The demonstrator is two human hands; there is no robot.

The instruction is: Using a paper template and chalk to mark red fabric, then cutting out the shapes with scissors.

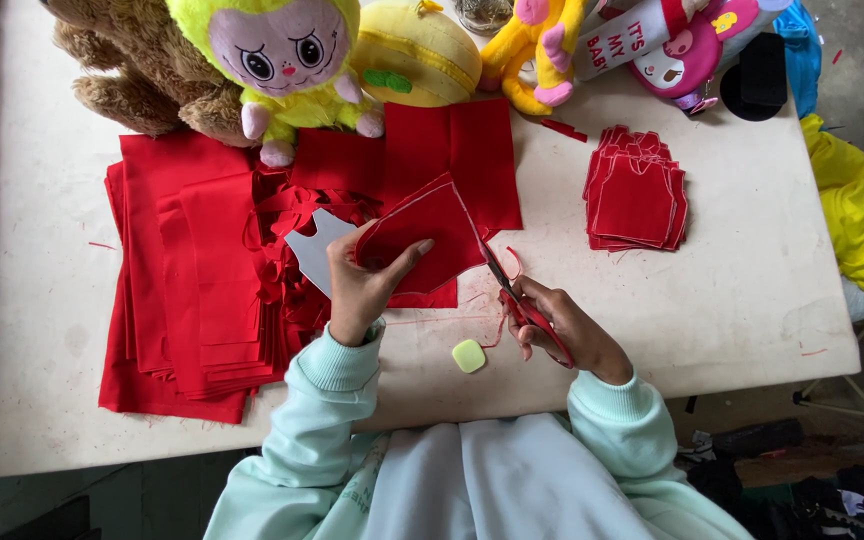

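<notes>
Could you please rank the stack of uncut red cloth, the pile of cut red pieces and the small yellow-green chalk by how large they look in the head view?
1. Stack of uncut red cloth, by far the largest.
2. Pile of cut red pieces.
3. Yellow-green chalk, the smallest.
All lie on the same table, so nearness hardly skews this.

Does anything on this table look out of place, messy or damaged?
Nothing looks damaged. Red trimmings lie tangled between the fabric stack and the left hand, and loose red threads trail by the scissors in the right hand. The cut pieces are stacked fairly neatly.
</notes>
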